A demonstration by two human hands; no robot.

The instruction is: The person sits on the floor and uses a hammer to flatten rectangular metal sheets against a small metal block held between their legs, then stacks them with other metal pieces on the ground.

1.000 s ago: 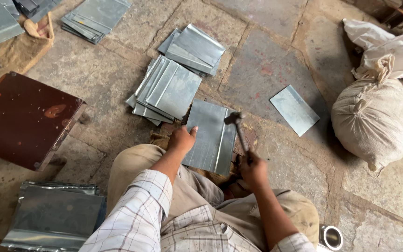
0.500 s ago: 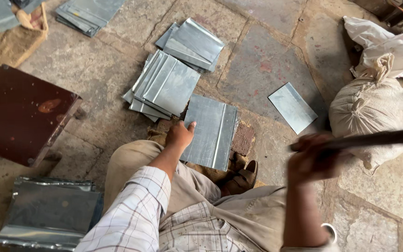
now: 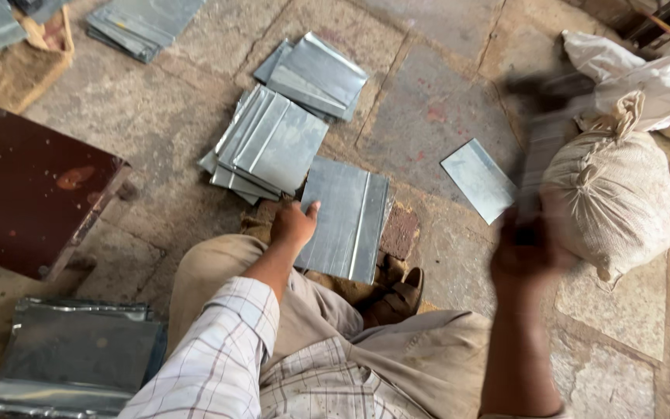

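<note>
The metal sheet (image 3: 347, 219) lies flat on the stone floor (image 3: 443, 116), right in front of the person's knees, with its long side running from near to far. A raised fold runs the same way down the sheet. The left hand (image 3: 292, 226) rests on the sheet's left edge, fingers curled and thumb up, pressing it down. The right hand (image 3: 525, 252) is up in the air to the right of the sheet, closed around the handle of a hammer (image 3: 540, 132). The hammer is a blur, so its head is hard to see. The sheet sits to the left of that hand and lower down. The left hand is the nearer one. A pile of sheets (image 3: 273, 143) lies just past it, and a full sack (image 3: 614, 202) stands far right.
</note>
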